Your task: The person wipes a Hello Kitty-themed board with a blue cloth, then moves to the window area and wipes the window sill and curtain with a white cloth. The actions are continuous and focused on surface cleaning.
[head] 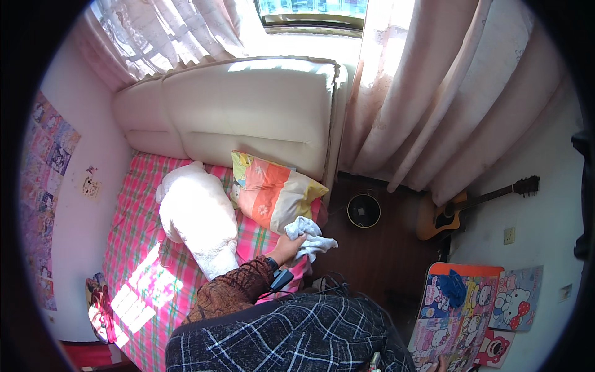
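Observation:
My left hand (pixel 287 250) is closed around a crumpled pale blue cloth (pixel 312 242), near the edge of the bed. A dark wristband and a brown patterned sleeve cover that wrist and arm. Just beyond the cloth, a pillow (pixel 265 193) in orange, white and yellow leans by the headboard. To its left, a white plush-looking bundle (pixel 197 211) lies on the pink plaid bedsheet (pixel 132 223). Only some fingers of my right hand (pixel 437 365) show at the bottom right, by a small table (pixel 458 321) with cartoon pictures; their grip is hidden.
A padded cream headboard (pixel 251 107) stands below the window. On the dark floor are a round black bin (pixel 364 210) and an acoustic guitar (pixel 448 216) leaning against the wall. A dark blue cloth (pixel 452 288) lies on the small table. Long pink curtains (pixel 418 93) hang at right.

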Tool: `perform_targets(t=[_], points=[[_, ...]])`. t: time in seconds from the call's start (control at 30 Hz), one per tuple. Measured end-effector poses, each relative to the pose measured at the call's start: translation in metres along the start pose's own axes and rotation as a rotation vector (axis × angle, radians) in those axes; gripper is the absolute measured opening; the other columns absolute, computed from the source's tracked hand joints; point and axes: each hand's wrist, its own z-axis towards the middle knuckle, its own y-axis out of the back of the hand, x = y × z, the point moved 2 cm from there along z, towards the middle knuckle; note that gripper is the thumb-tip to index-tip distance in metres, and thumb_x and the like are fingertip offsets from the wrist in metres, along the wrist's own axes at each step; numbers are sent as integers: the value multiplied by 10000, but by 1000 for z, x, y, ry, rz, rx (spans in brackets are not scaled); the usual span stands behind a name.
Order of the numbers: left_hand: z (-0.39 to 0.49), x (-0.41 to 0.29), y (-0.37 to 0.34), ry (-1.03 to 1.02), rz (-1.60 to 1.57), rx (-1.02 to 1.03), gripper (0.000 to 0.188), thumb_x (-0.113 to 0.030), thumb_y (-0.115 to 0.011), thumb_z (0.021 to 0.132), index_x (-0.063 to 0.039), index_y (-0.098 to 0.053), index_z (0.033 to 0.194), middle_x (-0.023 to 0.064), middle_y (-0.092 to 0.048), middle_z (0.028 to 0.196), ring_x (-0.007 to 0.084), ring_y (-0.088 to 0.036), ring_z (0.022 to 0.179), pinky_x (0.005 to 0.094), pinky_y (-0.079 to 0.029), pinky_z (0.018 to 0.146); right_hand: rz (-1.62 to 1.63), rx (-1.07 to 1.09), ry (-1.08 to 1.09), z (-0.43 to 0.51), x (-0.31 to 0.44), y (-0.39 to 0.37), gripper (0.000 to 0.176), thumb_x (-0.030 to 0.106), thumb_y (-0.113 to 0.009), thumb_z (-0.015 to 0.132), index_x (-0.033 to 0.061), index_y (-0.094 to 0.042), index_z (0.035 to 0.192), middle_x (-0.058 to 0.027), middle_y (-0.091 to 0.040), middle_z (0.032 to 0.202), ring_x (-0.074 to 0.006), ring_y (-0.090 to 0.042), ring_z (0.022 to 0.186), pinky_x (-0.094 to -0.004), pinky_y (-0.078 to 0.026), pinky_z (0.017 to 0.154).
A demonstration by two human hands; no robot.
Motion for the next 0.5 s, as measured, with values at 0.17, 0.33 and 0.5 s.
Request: perform_targets(t=[0.17, 0.33, 0.5], points=[[25, -13, 19, -186, -135, -96, 253, -192, -689, 1007, -38, -702, 1207, 50, -747, 1071, 144, -687, 976, 340, -564, 878, -180, 145, 418, 71, 100, -26, 354, 223, -637, 1032, 2, -667, 1308, -259, -670, 1307, -390, -644, 1202, -449, -510, 1023], [30, 4, 28, -246, -234, -124, 254, -160, -711, 985, -37, -687, 1205, 56, -740, 1077, 153, -686, 1004, 355, -562, 908, -257, 216, 770, 127, 161, -53, 303, 146, -619, 1011, -19, -695, 1254, -232, -723, 1209, -398, -684, 1113, -447, -530, 989], [18, 20, 34, -64, -141, -249, 361, -318, -717, 975, -67, -693, 1233, 117, -753, 1133, 254, -726, 1068, 395, -557, 959, -216, 347, 739, 208, 173, -74, 400, 242, -684, 994, -4, -686, 1310, -217, -720, 1241, -380, -657, 1202, -497, -411, 1138]])
